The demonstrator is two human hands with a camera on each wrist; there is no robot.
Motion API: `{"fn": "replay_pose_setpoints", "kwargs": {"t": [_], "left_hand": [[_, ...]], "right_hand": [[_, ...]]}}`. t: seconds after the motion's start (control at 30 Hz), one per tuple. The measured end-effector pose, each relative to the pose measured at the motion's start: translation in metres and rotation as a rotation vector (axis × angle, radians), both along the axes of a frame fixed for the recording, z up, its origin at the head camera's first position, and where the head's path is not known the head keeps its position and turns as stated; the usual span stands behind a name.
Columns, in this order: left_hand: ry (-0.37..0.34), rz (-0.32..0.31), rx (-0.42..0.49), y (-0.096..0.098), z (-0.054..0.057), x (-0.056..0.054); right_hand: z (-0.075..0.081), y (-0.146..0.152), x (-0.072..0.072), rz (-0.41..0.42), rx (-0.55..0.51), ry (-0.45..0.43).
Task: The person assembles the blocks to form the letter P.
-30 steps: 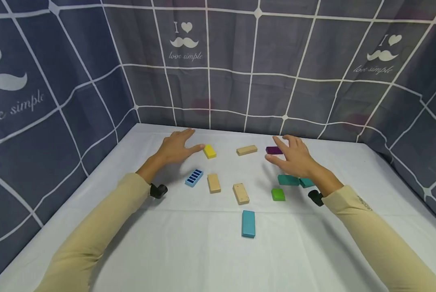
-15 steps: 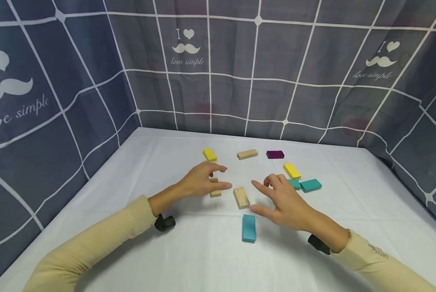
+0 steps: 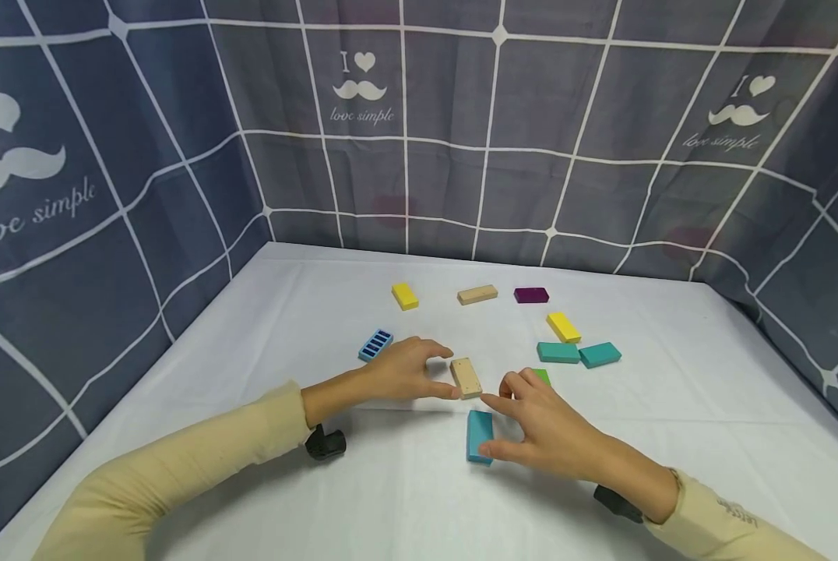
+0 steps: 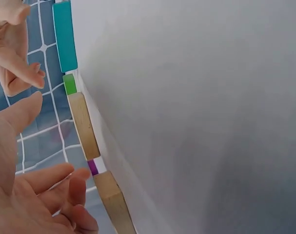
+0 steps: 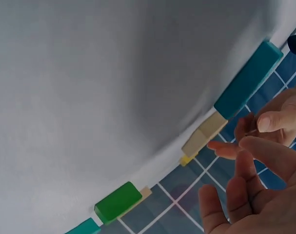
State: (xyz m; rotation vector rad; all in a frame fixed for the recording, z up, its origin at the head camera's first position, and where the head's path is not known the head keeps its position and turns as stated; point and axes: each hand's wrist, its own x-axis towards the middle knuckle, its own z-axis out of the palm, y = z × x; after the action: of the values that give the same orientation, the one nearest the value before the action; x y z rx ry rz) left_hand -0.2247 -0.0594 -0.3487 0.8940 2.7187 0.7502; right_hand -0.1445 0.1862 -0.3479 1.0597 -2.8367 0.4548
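A plain wooden block (image 3: 466, 378) lies on the white cloth between the two hands. My left hand (image 3: 406, 369) reaches to its left side, thumb and forefinger spread, the thumb tip close by the block's lower corner. On the other side is my right hand (image 3: 548, 432), its forefinger near that block and its thumb overlapping the blue block (image 3: 478, 436) in the head view. Both wrist views show the fingers loosely bent with nothing held. A green block (image 3: 542, 376) is partly covered by the right hand. Another wooden block (image 4: 113, 202) is hidden behind the left hand in the head view.
A light blue block with dark slots (image 3: 375, 344) lies left. Farther back are a yellow block (image 3: 405, 296), a wooden block (image 3: 477, 294) and a purple block (image 3: 531, 295). Right are another yellow block (image 3: 563, 327) and two teal blocks (image 3: 558, 353). Checked curtains (image 3: 447, 187) surround the table.
Both hands have come in from the far sides toward the front middle of the blocks. In the last half second the left hand moved slightly nearer, the right slightly nearer too. The blocks stay put.
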Motion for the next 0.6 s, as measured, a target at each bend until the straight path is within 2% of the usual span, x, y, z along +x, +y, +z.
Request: {"fn": "replay_pose_setpoints", "kwargs": {"t": [0.2,0.6], "left_hand": [[0.006,0.002,-0.015,0.002,-0.002,-0.002],[0.038,-0.017,-0.069,0.012,-0.004,-0.004]], "right_hand": [[-0.003,-0.002,0.002,-0.014,0.057,-0.04],[-0.006,-0.002,0.002,-0.001,0.101,-0.044]]}}
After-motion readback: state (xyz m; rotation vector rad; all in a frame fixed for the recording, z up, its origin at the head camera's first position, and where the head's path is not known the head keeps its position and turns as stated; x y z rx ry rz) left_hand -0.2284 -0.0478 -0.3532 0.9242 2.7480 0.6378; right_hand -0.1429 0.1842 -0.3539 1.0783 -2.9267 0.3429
